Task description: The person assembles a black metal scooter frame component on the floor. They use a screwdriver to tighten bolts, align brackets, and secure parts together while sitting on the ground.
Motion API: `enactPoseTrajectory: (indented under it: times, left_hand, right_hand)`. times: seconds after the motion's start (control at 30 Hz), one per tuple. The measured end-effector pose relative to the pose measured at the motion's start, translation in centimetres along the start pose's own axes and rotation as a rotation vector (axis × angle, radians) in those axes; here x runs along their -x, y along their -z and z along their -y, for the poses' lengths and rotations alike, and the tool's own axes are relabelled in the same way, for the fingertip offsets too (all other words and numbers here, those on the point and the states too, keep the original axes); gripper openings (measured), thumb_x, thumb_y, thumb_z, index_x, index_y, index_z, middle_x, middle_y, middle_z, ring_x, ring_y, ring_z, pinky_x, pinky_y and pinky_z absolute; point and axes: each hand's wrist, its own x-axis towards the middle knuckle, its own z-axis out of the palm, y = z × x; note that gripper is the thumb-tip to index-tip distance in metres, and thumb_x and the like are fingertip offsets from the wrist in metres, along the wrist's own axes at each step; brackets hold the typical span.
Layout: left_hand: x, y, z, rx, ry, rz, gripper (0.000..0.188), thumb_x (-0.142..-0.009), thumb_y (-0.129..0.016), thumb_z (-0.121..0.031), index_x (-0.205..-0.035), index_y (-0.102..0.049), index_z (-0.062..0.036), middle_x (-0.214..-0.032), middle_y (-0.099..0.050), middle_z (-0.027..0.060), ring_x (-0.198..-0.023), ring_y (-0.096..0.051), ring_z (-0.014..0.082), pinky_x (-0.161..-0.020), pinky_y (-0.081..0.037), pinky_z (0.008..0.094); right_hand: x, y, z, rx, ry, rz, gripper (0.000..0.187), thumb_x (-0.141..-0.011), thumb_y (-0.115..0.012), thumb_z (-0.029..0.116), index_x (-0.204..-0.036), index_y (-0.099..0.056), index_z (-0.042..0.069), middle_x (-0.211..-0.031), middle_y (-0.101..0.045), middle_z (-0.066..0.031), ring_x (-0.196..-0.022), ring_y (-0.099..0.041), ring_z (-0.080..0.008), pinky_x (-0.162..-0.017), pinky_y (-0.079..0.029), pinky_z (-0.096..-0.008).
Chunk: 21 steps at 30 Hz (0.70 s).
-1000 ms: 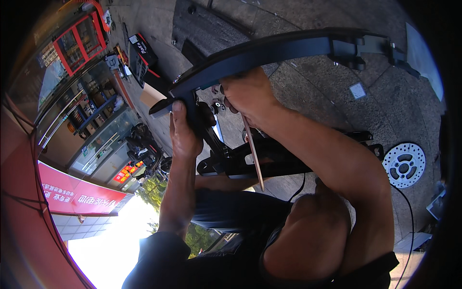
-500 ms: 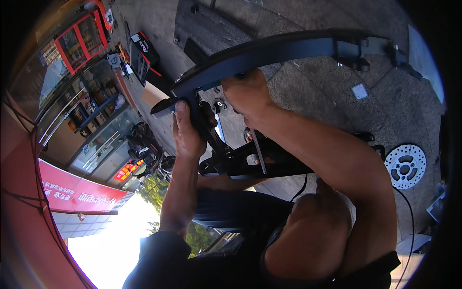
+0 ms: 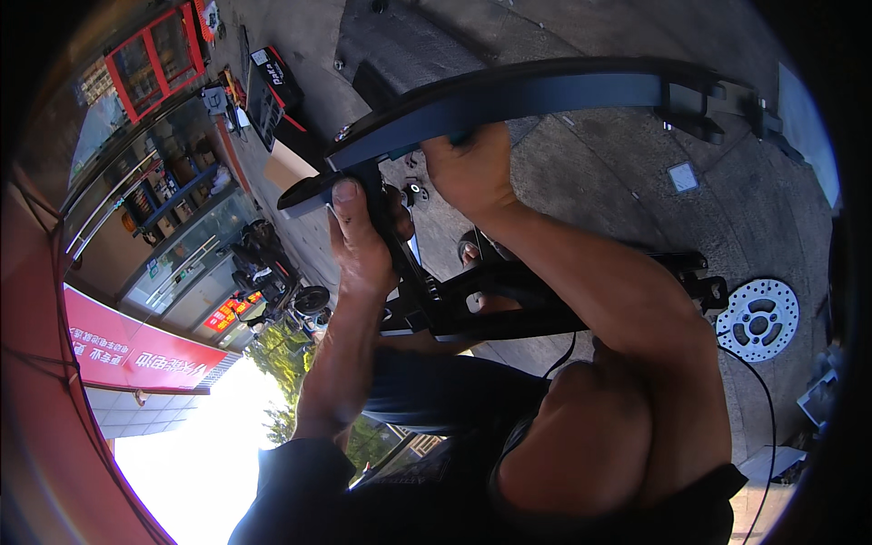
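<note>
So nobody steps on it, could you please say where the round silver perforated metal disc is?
In the head view, the disc lies at right on grey paving, beside the right end of the lower black bar.

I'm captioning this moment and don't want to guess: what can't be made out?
In the head view:
- Right hand: its fingertips and anything they hold, hidden by the hand itself and the curved black bar.
- Left hand: part of its fingers, behind the black upright.
- Parts on the ground: too small to identify.
- Pale sheet: cut off by the dark rim.
</note>
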Motion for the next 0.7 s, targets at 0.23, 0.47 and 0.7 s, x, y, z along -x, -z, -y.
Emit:
enactPoseTrajectory:
  times: [0.23,0.47,0.7]
  left_hand:
    - [-0.4,-0.1,0.7,0.096,0.017,0.003,0.056,-0.087,-0.056,-0.06,-0.102,-0.052,-0.0064,-0.072,-0.056,0.0065,-0.055,-0.052,0.0153,-0.05,-0.042,0.0289]
    - [-1.0,0.1,1.1,0.038,0.078,0.008,0.068,-0.082,-0.051,-0.071,-0.105,-0.053,-0.0072,-0.077,-0.054,0.0073,-0.061,-0.052,0.0173,-0.054,-0.043,0.0295]
    - [-0.9,0.2,1.1,0.151,0.046,0.041,0.056,-0.088,-0.055,-0.058,-0.109,-0.051,-0.0055,-0.078,-0.058,0.0085,-0.057,-0.053,0.0166,-0.052,-0.043,0.0296]
  right_hand:
    - [0.5,1.4,0.0,0.02,-0.244,0.022,0.03,-0.082,-0.065,0.02,-0.096,-0.058,-0.007,-0.069,-0.063,-0.0116,-0.061,-0.064,-0.0194,-0.061,-0.05,-0.0336]
    - [-1.8,6.4,4.5,0.228,-0.698,0.659,0.039,-0.085,-0.066,0.026,-0.11,-0.056,-0.002,-0.089,-0.065,-0.0154,-0.067,-0.066,-0.0209,-0.06,-0.053,-0.0323]
    - [-1.2,4.4,1.1,0.214,-0.351,0.436,0.031,-0.086,-0.064,0.014,-0.112,-0.056,-0.002,-0.099,-0.065,-0.0158,-0.091,-0.065,-0.0235,-0.082,-0.051,-0.0371]
